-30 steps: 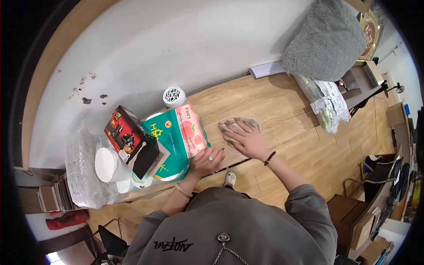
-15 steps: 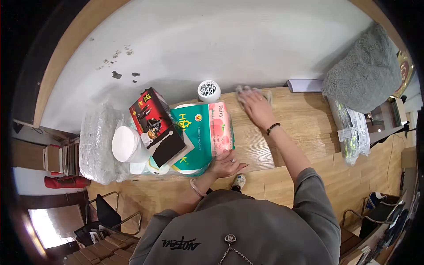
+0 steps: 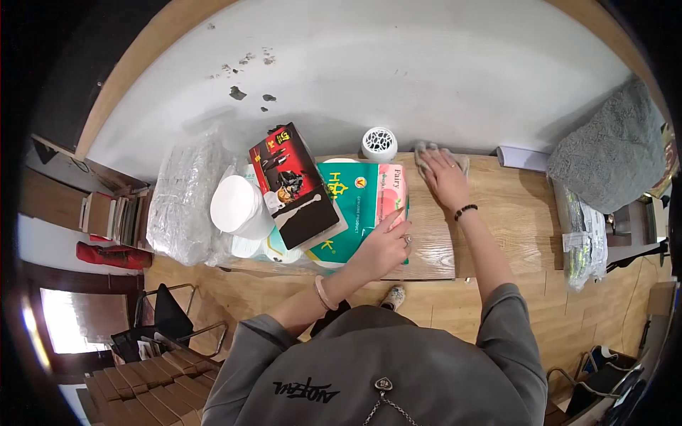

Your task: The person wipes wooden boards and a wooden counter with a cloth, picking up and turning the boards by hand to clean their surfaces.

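My right hand (image 3: 446,174) lies flat on a crumpled grey cloth (image 3: 460,162), pressing it on the wooden table (image 3: 501,213) near the wall. With fingers stretched out, my left hand (image 3: 383,252) rests on the pink end of a plastic-wrapped pack (image 3: 391,192) marked "Fairy". Beside that pink part is its green panel (image 3: 359,206). A red and black box (image 3: 295,184) leans on the green side. Behind the pack stands a white round container with a patterned openwork top (image 3: 379,144).
A white tub (image 3: 238,206) and a clear plastic-wrapped bundle (image 3: 188,199) sit at the left. On the right are a fluffy grey cushion (image 3: 600,153), a rolled pale sheet (image 3: 522,157) and a plastic-wrapped package (image 3: 582,241). Chairs (image 3: 167,312) stand on the floor behind.
The view has shifted, so the table things appear farther right. My left hand has moved from the pack's front edge onto its pink end. My right hand stays on the cloth.
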### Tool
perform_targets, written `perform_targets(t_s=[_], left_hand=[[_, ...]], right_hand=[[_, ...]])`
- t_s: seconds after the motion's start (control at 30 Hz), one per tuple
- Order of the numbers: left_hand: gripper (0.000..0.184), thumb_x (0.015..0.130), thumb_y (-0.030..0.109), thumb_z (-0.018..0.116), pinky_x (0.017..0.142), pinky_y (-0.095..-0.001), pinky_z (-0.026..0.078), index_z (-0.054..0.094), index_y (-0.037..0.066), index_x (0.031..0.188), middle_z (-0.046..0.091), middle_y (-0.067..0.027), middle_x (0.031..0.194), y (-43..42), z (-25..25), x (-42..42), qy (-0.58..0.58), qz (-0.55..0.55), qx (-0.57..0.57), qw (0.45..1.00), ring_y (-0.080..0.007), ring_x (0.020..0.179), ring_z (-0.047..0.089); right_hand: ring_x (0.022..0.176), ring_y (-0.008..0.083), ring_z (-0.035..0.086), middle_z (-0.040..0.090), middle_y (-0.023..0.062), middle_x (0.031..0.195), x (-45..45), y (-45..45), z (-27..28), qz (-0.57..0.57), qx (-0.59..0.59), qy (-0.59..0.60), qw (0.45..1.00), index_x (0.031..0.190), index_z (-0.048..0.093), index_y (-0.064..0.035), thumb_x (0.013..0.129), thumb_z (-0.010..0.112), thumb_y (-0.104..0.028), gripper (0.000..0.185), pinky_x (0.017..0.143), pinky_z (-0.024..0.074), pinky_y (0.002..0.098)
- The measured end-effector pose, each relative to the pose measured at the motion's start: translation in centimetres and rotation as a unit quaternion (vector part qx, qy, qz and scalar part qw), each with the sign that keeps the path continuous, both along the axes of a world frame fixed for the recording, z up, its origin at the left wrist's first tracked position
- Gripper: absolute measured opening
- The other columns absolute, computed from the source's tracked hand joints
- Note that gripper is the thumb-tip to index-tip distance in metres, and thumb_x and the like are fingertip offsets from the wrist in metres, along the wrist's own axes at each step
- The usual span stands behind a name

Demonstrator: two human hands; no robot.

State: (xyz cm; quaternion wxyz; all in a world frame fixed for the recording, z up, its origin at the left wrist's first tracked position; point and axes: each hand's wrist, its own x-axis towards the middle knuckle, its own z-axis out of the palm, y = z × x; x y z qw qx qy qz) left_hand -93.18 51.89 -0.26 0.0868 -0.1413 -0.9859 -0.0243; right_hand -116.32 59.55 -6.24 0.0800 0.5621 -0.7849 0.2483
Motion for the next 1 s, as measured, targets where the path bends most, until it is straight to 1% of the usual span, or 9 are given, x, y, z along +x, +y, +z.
perform_targets(t_s=[0.13,0.37,0.53,0.6,0.67,0.8,0.87,0.93,1.0], left_hand=[[0.016,0.066,0.019,0.067,0.109,-0.0523,0.031,0.066,0.009,0.077,0.063,-0.0006,0.093,0.3,1.7,1.4,0.032,-0.004,0.011,0.999,-0.0181,0.124,0.048],[0.01,0.069,0.009,0.063,0.107,-0.0534,0.033,0.066,0.008,0.079,0.066,0.0011,0.086,-0.2,5.4,0.7,0.152,0.021,0.064,0.986,-0.0176,0.112,0.056],[0.019,0.065,-0.001,0.063,0.109,-0.0564,0.027,0.068,0.009,0.08,0.067,0.0014,0.088,0.3,6.3,0.6,0.175,0.058,0.116,0.976,-0.0184,0.104,0.062],[0.02,0.064,-0.002,0.062,0.109,-0.0568,0.026,0.068,0.009,0.079,0.068,0.0012,0.088,0.1,6.6,0.5,0.176,0.055,0.118,0.976,-0.0186,0.101,0.063],[0.022,0.062,-0.005,0.062,0.111,-0.0577,0.022,0.068,0.008,0.078,0.068,0.0007,0.087,0.0,6.8,0.3,0.206,0.045,0.126,0.969,-0.019,0.097,0.065],[0.02,0.063,-0.005,0.061,0.112,-0.0567,0.019,0.069,0.008,0.076,0.069,-0.0001,0.085,0.0,7.0,0.5,0.224,0.052,0.124,0.965,-0.0187,0.095,0.065],[0.02,0.063,-0.005,0.061,0.112,-0.0568,0.019,0.069,0.008,0.076,0.069,0.0001,0.085,-0.2,6.9,0.4,0.223,0.047,0.122,0.966,-0.0186,0.094,0.065],[0.019,0.064,-0.004,0.062,0.112,-0.0572,0.019,0.069,0.009,0.076,0.069,0.0004,0.086,-0.4,6.6,0.5,0.225,0.047,0.125,0.965,-0.0183,0.094,0.065],[0.018,0.064,-0.003,0.063,0.112,-0.0571,0.019,0.069,0.009,0.076,0.069,0.0003,0.086,-0.6,6.4,0.8,0.209,0.041,0.119,0.97,-0.0182,0.095,0.065]], right_hand=[[0.127,0.033,0.044,0.052,0.0112,0.134,1.8,-1.2,-1.1,-0.14,-0.015,0.022,0.99,0.128,0.054,-0.0098,0.087,0.056,-0.02,0.042,0.104,0.0365,0.0443],[0.127,0.0318,0.043,0.051,0.011,0.134,4.8,4.3,-0.8,0.064,0.032,0.001,0.997,0.125,0.056,-0.0107,0.088,0.055,-0.024,0.04,0.103,0.0367,0.0458],[0.127,0.0323,0.044,0.053,0.0098,0.132,7.2,1.8,-3.3,-0.208,-0.048,0.038,0.976,0.121,0.058,-0.0087,0.089,0.053,-0.025,0.037,0.107,0.0316,0.0447],[0.127,0.0313,0.044,0.053,0.009,0.133,12.7,2.1,-3.1,-0.096,0.02,0.007,0.995,0.123,0.057,-0.0086,0.087,0.053,-0.027,0.04,0.108,0.0296,0.0438],[0.126,0.0289,0.045,0.053,0.0066,0.134,18.5,3.5,-1.5,0.104,0.21,0.115,0.965,0.125,0.057,-0.0115,0.086,0.053,-0.028,0.043,0.106,0.0313,0.0446],[0.126,0.0276,0.045,0.052,0.0044,0.134,15.8,6.1,-1.4,0.142,0.07,-0.055,0.986,0.127,0.055,-0.0144,0.085,0.051,-0.028,0.044,0.105,0.0334,0.0447],[0.12,0.0301,0.049,0.056,0.0092,0.128,9.7,5.3,-4.5,-0.024,-0.068,0.09,0.993,0.119,0.061,-0.0166,0.083,0.06,-0.026,0.037,0.105,0.036,0.044],[0.121,0.0293,0.05,0.054,0.0059,0.13,3.7,6.2,-3.9,-0.197,-0.063,0.039,0.978,0.124,0.057,-0.0167,0.084,0.059,-0.026,0.041,0.105,0.0357,0.0437],[0.122,0.0291,0.049,0.054,0.0058,0.131,6.0,5.8,-3.6,-0.212,-0.036,0.045,0.976,0.125,0.057,-0.0167,0.085,0.059,-0.026,0.042,0.106,0.0354,0.0431]])
